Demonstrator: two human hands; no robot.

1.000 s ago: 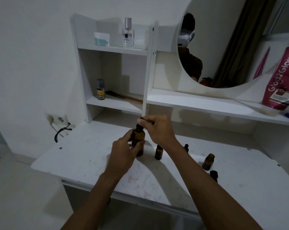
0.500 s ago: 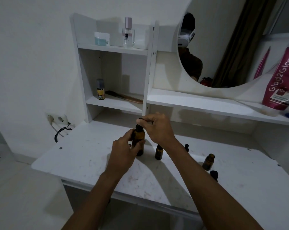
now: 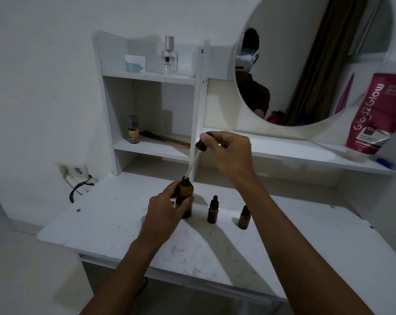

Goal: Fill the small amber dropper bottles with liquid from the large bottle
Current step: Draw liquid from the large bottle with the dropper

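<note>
The large amber bottle [image 3: 186,196] stands upright on the white tabletop [image 3: 115,226], and my left hand [image 3: 164,206] grips its body. My right hand [image 3: 228,151] pinches the black bulb of the dropper [image 3: 200,145], lifted above the bottle. Its glass pipette [image 3: 192,165] slants down with the tip at the bottle's mouth. Two small amber dropper bottles stand capped to the right, one [image 3: 213,210] near the large bottle, the other [image 3: 243,218] partly behind my right forearm.
A white shelf unit [image 3: 151,76] at the back holds a perfume bottle [image 3: 169,56], a jar, a small bottle [image 3: 133,130] and a comb. A round mirror and a pink tube [image 3: 372,114] are at the right. A wall socket with cables [image 3: 78,178] is at the left.
My right hand has raised the dropper out of the large bottle, so the pipette is now visible above the mouth. The left hand stays on the bottle.
</note>
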